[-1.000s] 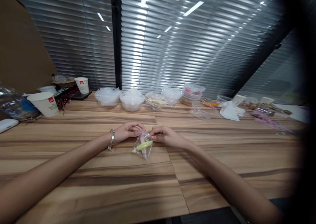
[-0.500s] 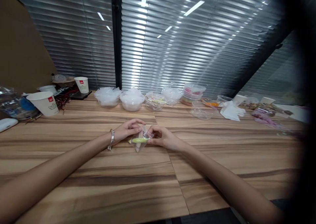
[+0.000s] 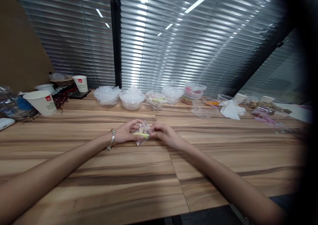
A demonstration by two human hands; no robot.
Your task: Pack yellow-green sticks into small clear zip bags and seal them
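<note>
A small clear plastic bag (image 3: 141, 141) is held just above the wooden table (image 3: 119, 192), between my two hands. Inside it shows a slim yellow-green piece (image 3: 144, 135), along with small bits too blurred to name. My left hand (image 3: 126, 131), with a silver bangle on its wrist, grips the bag's left side between thumb and fingers. On the opposite side, the fingertips of my right hand (image 3: 162, 133) pinch the bag's edge near the tip of the yellow-green piece.
Along the back stand lidded plastic bowls (image 3: 107, 96), stacked clear tubs (image 3: 194, 90), an open clear container (image 3: 202, 110) and crumpled tissue (image 3: 232, 110). Paper cups (image 3: 42, 103) and a plastic bottle (image 3: 13, 104) are at the left. Slatted blinds (image 3: 174, 46) cover the glass behind.
My left thumb has come down over the bag, and its grip is now firmer. The bag has lifted and turned slightly. My right fingers have shifted to its right edge.
</note>
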